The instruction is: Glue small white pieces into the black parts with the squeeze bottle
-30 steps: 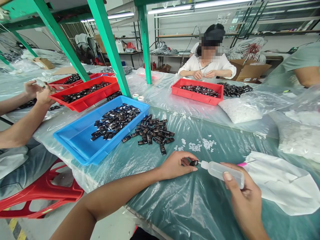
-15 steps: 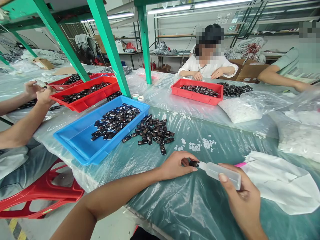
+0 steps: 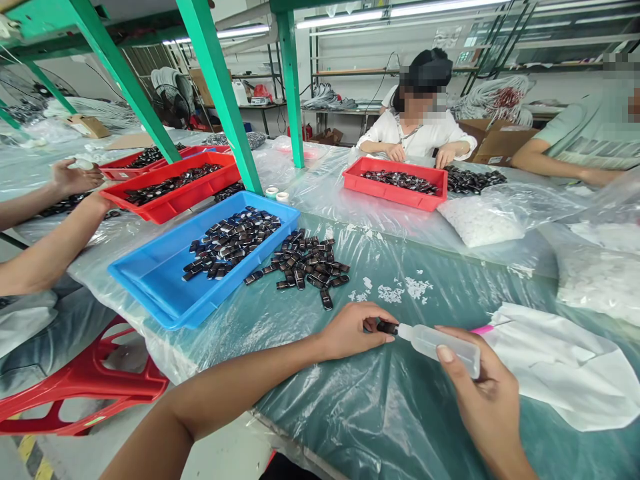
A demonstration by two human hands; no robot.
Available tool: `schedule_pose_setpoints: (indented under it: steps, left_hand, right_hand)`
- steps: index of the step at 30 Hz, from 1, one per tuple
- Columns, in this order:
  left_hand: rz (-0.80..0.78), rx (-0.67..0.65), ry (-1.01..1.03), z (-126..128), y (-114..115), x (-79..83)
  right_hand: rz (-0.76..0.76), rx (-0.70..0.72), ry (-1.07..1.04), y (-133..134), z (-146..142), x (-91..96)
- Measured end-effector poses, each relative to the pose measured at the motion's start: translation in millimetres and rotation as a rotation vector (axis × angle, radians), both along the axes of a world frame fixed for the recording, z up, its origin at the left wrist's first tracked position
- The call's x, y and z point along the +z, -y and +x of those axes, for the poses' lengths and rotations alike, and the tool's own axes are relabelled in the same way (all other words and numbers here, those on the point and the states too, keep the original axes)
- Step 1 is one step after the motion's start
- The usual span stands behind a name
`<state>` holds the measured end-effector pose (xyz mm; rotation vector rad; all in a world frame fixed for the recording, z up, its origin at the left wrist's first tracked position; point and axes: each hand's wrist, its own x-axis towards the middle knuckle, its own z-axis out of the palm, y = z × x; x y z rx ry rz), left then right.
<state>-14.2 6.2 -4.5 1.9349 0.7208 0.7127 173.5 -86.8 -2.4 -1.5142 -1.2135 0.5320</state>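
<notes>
My left hand [image 3: 356,330] pinches a small black part [image 3: 385,327] just above the plastic-covered table. My right hand [image 3: 483,393] grips a translucent squeeze bottle [image 3: 440,341], lying nearly level, its nozzle touching the black part. A loose pile of small black parts [image 3: 307,261] lies on the table ahead of my left hand. Left of the pile sits a blue tray [image 3: 155,283] holding more of the same parts [image 3: 227,241]. White scraps [image 3: 395,291] lie scattered beyond my hands.
Red trays [image 3: 177,203] [image 3: 395,193] of black parts stand farther back. A white cloth [image 3: 560,363] lies at right, with bags of white pieces [image 3: 483,220] behind. Green frame posts [image 3: 220,100] rise from the table. Other people work at left, opposite and at right. A red stool [image 3: 85,380] stands below.
My right hand and the bottle have crept slightly up and left, nozzle still at the part. The person at left has parted their hands; the person at right has leaned in.
</notes>
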Motion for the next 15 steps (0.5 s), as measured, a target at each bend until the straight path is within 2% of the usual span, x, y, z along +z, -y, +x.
schedule_pose_setpoints:
  steps: [5, 15]
  left_hand:
    - [0.003, -0.012, -0.016, -0.7, 0.2, 1.7]
    - [0.016, 0.001, -0.030, -0.2, 0.1, 1.1]
  right_hand:
    - [-0.021, 0.035, 0.000, 0.7, 0.5, 0.8]
    - [-0.013, 0.014, 0.026, -0.1, -0.1, 0.9]
